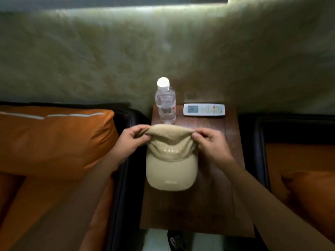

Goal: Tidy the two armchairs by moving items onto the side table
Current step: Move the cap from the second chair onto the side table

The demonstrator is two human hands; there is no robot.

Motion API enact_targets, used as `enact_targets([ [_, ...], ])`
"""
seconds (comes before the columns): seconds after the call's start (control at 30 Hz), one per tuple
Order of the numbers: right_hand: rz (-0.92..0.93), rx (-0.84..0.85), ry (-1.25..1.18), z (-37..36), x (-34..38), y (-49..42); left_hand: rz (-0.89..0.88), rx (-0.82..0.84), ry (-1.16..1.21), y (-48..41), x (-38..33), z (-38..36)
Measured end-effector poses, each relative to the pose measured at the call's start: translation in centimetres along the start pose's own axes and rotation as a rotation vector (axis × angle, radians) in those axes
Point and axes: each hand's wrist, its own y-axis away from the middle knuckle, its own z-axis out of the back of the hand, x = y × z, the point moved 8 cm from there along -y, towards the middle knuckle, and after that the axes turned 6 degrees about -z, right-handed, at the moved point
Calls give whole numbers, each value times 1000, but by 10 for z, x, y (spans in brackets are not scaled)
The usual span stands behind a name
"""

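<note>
Left fingers: the left hand (130, 142) pinches the back edge of the cap (171, 160), its fingers (140, 130) curled on the cloth.
Right fingers: the right hand (212, 144) pinches the same edge on the other side.
Cap: it lies between the two hands, over the tabletop (208, 196), with the brim pointing back at the person. I cannot tell if it is all the way down.
Feel: probably light and floppy on top and stiffer at the brim. It should not break or slip. The back edge or the brim are good spots to hold.
Bottle (165, 104): it stands just past the fingers, so a bump could tip it.
Remote (204, 109): it lies flat, past the right fingers.
Chairs: the left armchair (54, 138) and right armchair (299, 160) sit out beside each hand.
</note>
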Motion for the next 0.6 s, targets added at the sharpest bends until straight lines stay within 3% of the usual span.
enact_targets([
  [0.17,116,-129,90,-11,8,-32,-70,-88,-111,-19,14,12],
  [0.27,90,-167,215,-23,1,-25,-80,-185,-273,-14,20,12],
  [0.4,1,-180,262,-36,-23,1,87,-307,-248,9,36,-11],
  [0.5,-127,-126,177,-53,-49,17,176,-241,-257,30,47,-46],
  [0.6,-115,-103,162,-65,-56,17,159,-180,-269,35,54,-62],
])
